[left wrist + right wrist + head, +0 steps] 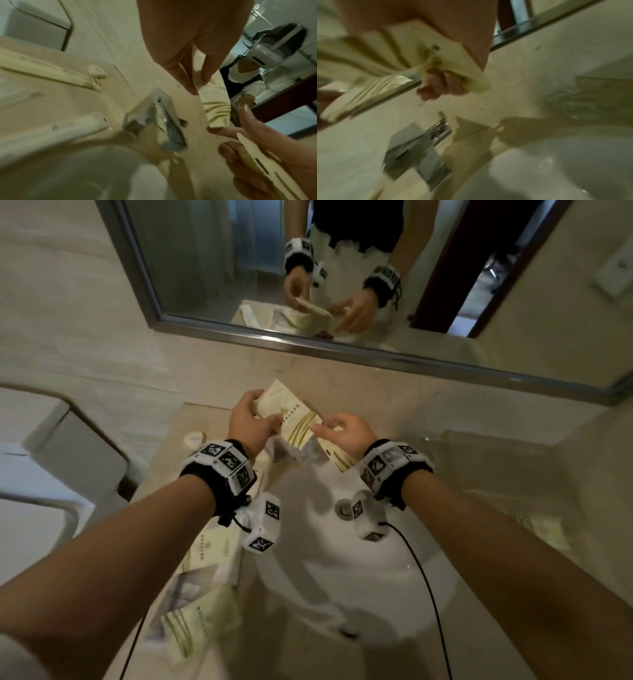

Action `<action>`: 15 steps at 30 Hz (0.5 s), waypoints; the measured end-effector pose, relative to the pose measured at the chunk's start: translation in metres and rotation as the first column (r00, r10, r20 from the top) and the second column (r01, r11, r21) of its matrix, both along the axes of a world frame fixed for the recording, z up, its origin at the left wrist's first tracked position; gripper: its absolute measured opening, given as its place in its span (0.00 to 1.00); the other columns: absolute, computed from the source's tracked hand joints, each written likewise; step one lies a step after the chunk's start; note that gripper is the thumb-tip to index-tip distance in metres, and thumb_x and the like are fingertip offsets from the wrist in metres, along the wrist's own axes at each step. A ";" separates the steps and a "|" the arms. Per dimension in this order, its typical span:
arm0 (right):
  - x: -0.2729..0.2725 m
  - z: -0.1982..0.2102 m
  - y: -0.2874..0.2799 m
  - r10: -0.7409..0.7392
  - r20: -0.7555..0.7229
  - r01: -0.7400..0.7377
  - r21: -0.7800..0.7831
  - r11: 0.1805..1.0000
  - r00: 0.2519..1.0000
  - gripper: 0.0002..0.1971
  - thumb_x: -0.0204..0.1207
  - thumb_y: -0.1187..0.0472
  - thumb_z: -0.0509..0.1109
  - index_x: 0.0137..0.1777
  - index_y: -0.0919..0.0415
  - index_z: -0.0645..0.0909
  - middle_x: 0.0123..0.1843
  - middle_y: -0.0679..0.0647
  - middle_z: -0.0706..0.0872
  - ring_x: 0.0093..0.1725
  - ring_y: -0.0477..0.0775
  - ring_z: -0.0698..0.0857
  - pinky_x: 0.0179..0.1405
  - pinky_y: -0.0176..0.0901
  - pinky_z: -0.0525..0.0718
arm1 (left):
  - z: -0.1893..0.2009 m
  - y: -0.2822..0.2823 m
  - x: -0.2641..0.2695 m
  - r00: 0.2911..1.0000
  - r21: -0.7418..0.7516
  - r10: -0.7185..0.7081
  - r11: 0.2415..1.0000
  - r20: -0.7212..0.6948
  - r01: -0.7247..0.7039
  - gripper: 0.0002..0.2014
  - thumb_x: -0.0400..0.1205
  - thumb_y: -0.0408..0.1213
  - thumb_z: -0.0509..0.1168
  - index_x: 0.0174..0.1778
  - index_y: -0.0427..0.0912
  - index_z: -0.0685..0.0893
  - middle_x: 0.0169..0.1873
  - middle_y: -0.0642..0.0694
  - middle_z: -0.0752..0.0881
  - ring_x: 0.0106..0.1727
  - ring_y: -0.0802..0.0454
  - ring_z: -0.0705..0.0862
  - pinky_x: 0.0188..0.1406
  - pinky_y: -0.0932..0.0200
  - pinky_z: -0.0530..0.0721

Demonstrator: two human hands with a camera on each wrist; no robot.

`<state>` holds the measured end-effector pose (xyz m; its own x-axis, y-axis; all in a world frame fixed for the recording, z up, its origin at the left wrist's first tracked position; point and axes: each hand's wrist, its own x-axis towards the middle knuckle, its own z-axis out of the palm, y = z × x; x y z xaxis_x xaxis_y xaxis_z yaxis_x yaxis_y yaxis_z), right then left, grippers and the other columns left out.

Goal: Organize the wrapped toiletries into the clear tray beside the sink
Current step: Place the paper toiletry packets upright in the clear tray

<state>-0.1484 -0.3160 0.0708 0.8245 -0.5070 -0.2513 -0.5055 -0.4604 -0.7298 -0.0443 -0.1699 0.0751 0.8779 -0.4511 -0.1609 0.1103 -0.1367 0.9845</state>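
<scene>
Above the faucet, my left hand (262, 414) grips a flat cream packet (286, 409) printed with green grass stripes, thumb on one face and fingers (187, 75) on the other. My right hand (327, 428) pinches a second cream packet (334, 455) just beside it, and its curled fingers (443, 83) wrap that packet's edge (406, 44). The two packets overlap between my hands. The clear tray (496, 460) stands right of the sink with one packet (548, 534) inside. Several more wrapped packets (202, 618) lie left of the sink.
A chrome faucet (291, 451) sits directly under my hands, behind the white basin (342, 577). A small round soap (193, 438) and long wrapped packets (51, 73) lie on the left counter. The mirror (342, 268) hangs just behind, and a toilet tank (51, 457) stands far left.
</scene>
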 end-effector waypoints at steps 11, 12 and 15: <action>-0.139 0.015 -0.100 -0.212 0.193 0.170 0.211 0.963 0.958 0.13 0.77 0.62 0.70 0.59 0.68 0.84 0.56 0.63 0.88 0.47 0.53 0.85 0.50 0.43 0.83 | 0.002 -0.135 -0.125 0.897 -0.066 -0.380 0.925 -0.228 0.375 0.18 0.75 0.23 0.67 0.60 0.39 0.77 0.48 0.45 0.86 0.53 0.44 0.85 0.50 0.56 0.85; -0.151 0.014 -0.107 -0.211 0.191 0.175 0.190 0.966 0.959 0.13 0.77 0.61 0.69 0.58 0.68 0.84 0.54 0.61 0.89 0.48 0.52 0.84 0.48 0.38 0.82 | 0.001 -0.145 -0.134 0.888 -0.039 -0.406 0.912 -0.215 0.408 0.17 0.76 0.24 0.67 0.60 0.36 0.78 0.51 0.42 0.86 0.55 0.43 0.84 0.51 0.56 0.85; -0.187 0.010 -0.133 -0.250 0.182 0.234 0.106 0.966 0.951 0.14 0.77 0.58 0.70 0.56 0.68 0.84 0.48 0.52 0.85 0.48 0.47 0.81 0.43 0.24 0.76 | -0.004 -0.176 -0.162 0.885 0.013 -0.435 0.896 -0.167 0.443 0.18 0.77 0.20 0.64 0.62 0.32 0.77 0.55 0.37 0.84 0.52 0.42 0.84 0.44 0.58 0.86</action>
